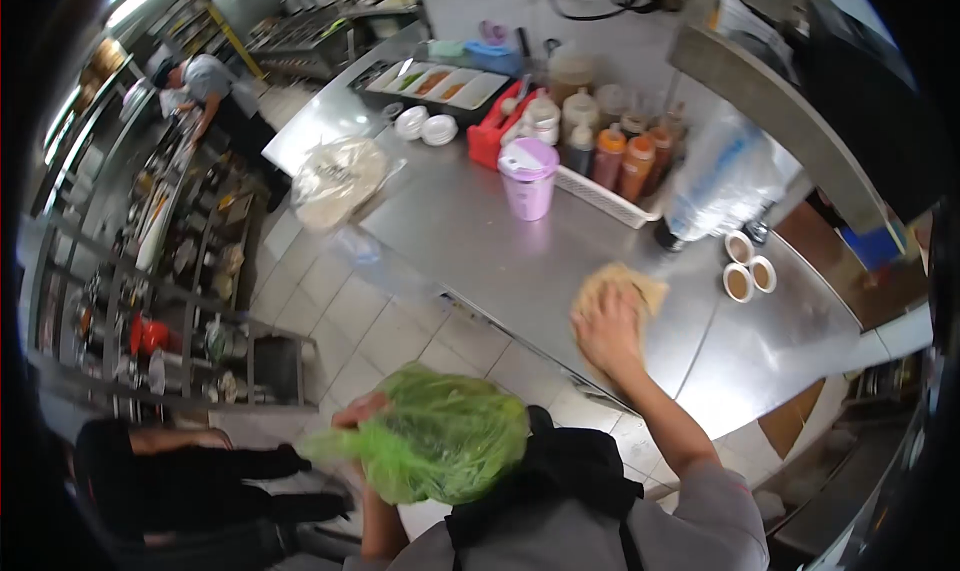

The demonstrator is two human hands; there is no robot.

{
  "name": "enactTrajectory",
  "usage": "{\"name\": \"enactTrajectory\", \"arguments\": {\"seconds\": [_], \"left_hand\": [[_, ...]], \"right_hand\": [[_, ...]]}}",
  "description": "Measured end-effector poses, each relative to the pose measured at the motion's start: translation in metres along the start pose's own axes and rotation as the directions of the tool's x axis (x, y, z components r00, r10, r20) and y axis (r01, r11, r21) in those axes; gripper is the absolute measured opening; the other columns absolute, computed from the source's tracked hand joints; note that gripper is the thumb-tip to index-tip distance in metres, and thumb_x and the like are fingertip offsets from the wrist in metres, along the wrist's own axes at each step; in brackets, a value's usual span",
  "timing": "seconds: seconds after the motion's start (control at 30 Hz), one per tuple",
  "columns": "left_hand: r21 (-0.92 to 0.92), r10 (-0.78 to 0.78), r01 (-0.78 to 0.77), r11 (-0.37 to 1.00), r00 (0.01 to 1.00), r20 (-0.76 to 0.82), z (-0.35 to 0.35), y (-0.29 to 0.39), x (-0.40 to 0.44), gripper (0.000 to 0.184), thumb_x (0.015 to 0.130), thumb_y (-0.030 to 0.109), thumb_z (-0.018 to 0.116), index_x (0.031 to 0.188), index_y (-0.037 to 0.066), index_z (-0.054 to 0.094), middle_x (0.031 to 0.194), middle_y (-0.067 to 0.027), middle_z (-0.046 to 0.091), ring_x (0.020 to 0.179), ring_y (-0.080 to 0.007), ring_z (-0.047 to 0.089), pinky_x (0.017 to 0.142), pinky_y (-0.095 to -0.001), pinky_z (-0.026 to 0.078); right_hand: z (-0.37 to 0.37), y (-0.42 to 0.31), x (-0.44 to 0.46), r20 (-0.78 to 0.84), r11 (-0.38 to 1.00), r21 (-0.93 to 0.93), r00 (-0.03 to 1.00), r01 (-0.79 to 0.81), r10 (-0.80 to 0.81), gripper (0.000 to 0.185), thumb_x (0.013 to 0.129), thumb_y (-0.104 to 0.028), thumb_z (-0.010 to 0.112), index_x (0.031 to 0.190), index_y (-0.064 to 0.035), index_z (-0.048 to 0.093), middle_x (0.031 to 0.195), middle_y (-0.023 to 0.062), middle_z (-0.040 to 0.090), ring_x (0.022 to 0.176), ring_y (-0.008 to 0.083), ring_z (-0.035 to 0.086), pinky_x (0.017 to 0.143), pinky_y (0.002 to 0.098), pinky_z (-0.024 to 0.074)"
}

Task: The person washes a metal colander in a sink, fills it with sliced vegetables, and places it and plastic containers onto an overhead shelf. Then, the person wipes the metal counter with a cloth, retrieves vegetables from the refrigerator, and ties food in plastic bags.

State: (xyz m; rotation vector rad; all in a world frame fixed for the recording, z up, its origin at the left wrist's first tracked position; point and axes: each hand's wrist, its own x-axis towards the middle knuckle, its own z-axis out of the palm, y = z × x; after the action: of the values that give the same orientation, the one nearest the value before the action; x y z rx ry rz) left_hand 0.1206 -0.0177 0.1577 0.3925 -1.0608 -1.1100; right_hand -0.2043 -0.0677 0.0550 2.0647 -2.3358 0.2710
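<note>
My left hand (362, 411) grips a green plastic bag (445, 436) close to my body, beyond the counter's front edge. The bag looks filled, but its contents cannot be made out. Under my right hand (610, 326) is a tan cloth (645, 283), pressed against the steel counter (480, 271). My fingers bunch over the cloth, and part of it sticks out beyond them. Ahead of that hand stands a lidded pink cup (529, 181).
A white basket (605, 197) holds several sauce bottles. Three small cups (738, 283) sit at right, near a hanging clear bag (725, 176). A tray of toppings (435, 86) and a plastic bag (340, 181) lie farther left. Two other people (225, 96) stand at left.
</note>
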Motion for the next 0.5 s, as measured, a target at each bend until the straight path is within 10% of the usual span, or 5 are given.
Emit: {"name": "enactTrajectory", "arguments": {"seconds": [0.13,0.27,0.43,0.47,0.5], "left_hand": [[0.834,0.174,-0.07,0.547,0.984,-0.032,-0.03,0.06,-0.046,0.022,0.077,0.018,0.061,0.086,0.003,0.048,0.079,-0.0107,0.055,0.074,-0.0227,0.054,0.073,-0.0382,0.042],[0.886,0.464,0.098,0.454,0.822,-0.329,-0.044,0.097,-0.091,0.017,0.076,0.011,0.063,0.084,0.003,0.05,0.085,-0.0109,0.056,0.078,-0.0221,0.055,0.074,-0.0332,0.043],[0.813,0.748,0.463,0.352,0.383,-0.542,-0.052,0.147,-0.135,0.015,0.072,0.001,0.054,0.087,0.002,0.053,0.088,-0.011,0.058,0.081,-0.0189,0.055,0.075,-0.0295,0.044],[0.764,0.768,0.537,0.359,0.296,-0.569,-0.056,0.157,-0.143,0.016,0.071,0.0,0.053,0.088,0.001,0.054,0.088,-0.0108,0.058,0.081,-0.018,0.055,0.075,-0.029,0.044],[0.762,0.778,0.556,0.332,0.296,-0.554,-0.065,0.163,-0.16,0.018,0.07,0.001,0.053,0.088,0.001,0.055,0.088,-0.0098,0.059,0.082,-0.0169,0.055,0.075,-0.0285,0.043]], "right_hand": [[0.04,-0.128,0.091,-0.087,0.889,0.108,0.895,0.445,-0.438,0.045,0.088,-0.034,0.031,0.121,-0.0055,0.041,0.127,0.0157,0.036,0.121,0.0332,0.026,0.101,0.0435,0.0182],[0.083,-0.258,0.075,0.103,0.371,0.892,0.686,0.256,-0.72,0.024,0.083,-0.022,0.043,0.095,-0.0034,0.052,0.095,0.0154,0.054,0.095,0.03,0.05,0.079,0.039,0.0416],[0.078,-0.348,0.021,0.143,0.356,0.714,0.372,0.603,-0.917,0.025,0.081,-0.014,0.043,0.095,0.0016,0.057,0.092,0.0174,0.059,0.087,0.0306,0.056,0.077,0.0367,0.0432],[0.075,-0.369,0.015,0.438,0.509,0.792,0.267,0.337,-0.859,0.024,0.08,-0.013,0.044,0.095,0.0019,0.057,0.092,0.0186,0.059,0.088,0.0294,0.056,0.078,0.036,0.0437],[0.113,-0.379,0.002,0.167,0.277,0.812,0.251,0.514,-0.954,0.027,0.079,-0.012,0.046,0.1,0.0015,0.055,0.096,0.0183,0.057,0.09,0.0277,0.056,0.078,0.0355,0.0435]]}}
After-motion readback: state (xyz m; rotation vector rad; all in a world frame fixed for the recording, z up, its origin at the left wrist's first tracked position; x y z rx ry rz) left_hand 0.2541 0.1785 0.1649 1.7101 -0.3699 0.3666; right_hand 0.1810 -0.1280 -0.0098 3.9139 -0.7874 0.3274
